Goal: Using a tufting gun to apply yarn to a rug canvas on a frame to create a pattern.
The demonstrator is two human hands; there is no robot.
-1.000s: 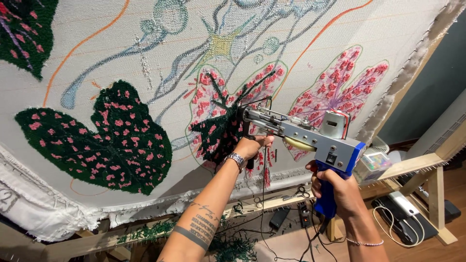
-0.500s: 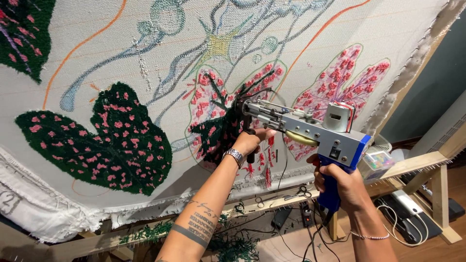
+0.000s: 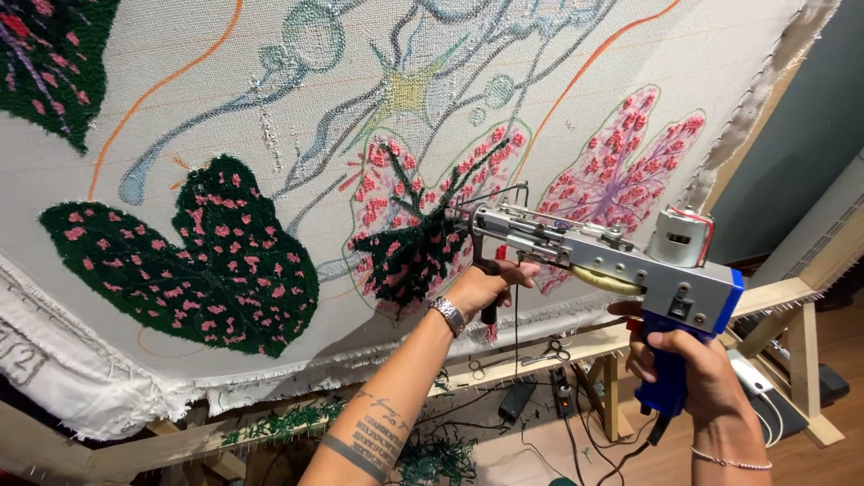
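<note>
Hands: I see left hand (image 3: 486, 286) gripping front handle, right hand (image 3: 693, 364) clamped on tufting gun (image 3: 603, 261).
Progress: dark-green leaf (image 3: 193, 256) filled; pink leaf (image 3: 423, 216) partly tufted.

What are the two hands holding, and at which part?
One tufting gun: right hand on its blue rear handle, left hand on its black front handle.

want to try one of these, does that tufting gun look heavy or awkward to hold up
Probably front-heavy: the tufting gun has a long metal body with a motor on top, and both the left hand and right hand grip it. Its trailing cord may tug a little.
</note>
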